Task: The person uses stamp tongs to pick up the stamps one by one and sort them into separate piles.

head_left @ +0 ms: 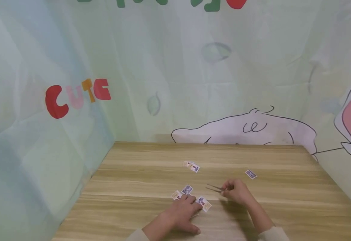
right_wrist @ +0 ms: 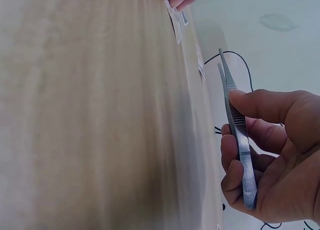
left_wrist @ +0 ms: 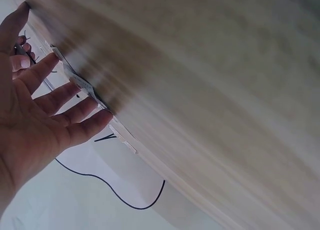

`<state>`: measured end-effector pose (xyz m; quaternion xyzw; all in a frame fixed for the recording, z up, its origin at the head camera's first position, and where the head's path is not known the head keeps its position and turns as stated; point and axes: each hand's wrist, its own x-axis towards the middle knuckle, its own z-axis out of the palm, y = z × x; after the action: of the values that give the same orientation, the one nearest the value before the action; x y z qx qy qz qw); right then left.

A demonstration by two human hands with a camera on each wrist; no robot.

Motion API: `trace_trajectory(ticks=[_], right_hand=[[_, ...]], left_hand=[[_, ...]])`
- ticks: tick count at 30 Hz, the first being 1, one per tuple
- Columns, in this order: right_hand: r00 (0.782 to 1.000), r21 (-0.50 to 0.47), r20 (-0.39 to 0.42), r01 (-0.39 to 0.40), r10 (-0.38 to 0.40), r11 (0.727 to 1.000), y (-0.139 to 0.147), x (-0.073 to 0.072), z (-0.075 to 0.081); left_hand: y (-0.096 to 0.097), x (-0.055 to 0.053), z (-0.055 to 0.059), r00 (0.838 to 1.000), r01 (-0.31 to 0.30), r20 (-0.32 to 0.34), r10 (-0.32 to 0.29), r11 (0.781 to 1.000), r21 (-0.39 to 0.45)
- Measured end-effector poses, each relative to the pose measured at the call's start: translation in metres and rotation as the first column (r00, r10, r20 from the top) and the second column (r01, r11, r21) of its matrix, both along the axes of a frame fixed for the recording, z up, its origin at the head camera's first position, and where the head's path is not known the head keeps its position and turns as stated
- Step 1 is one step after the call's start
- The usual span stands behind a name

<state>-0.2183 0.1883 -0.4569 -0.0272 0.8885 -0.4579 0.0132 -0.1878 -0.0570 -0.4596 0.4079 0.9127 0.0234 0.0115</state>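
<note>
My left hand (head_left: 182,212) rests palm down near the front of the table, its fingers extended and spread. Its fingertips press on small stamp-like printed papers, and part of that group is hidden beneath them. A purple one (head_left: 187,189) shows beyond the fingers, a cream one (head_left: 176,194) to their left and another (head_left: 204,203) to their right. My right hand (head_left: 238,192) pinches metal tweezers (right_wrist: 237,117) between thumb and fingers, just above the wood. The two tips stand apart with nothing between them, pointing left toward the papers.
Farther back on the wooden table (head_left: 139,174) lie overlapping printed papers (head_left: 193,166). A single purple one (head_left: 251,174) lies beyond my right hand. Cloth backdrops (head_left: 175,67) with cartoon drawings and coloured letters border the table at the back and sides.
</note>
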Motion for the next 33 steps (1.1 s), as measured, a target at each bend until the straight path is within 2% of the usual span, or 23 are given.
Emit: trace_trajectory(ticks=[12,20,26,33], right_hand=[[0.999,-0.023,0.043,0.012,-0.011,1.0,0.003,0.011,-0.009],[1.0,-0.006,0.021,-0.017,0.017,1.0,0.004,0.018,-0.009],[0.997,-0.03,0.028,-0.068,0.069,0.997,0.009,0.024,-0.008],[0.982,-0.031,0.03,-0.187,0.188,0.982,0.018,0.031,-0.006]], left_hand=[[-0.001,0.0,0.0,1.0,0.014,-0.005,-0.014,1.0,-0.002],[-0.001,0.001,0.002,1.0,0.011,0.008,-0.011,1.0,0.007],[0.0,0.001,0.004,1.0,-0.001,0.013,0.001,1.0,0.008],[0.0,0.001,0.002,1.0,0.001,0.011,-0.001,1.0,0.011]])
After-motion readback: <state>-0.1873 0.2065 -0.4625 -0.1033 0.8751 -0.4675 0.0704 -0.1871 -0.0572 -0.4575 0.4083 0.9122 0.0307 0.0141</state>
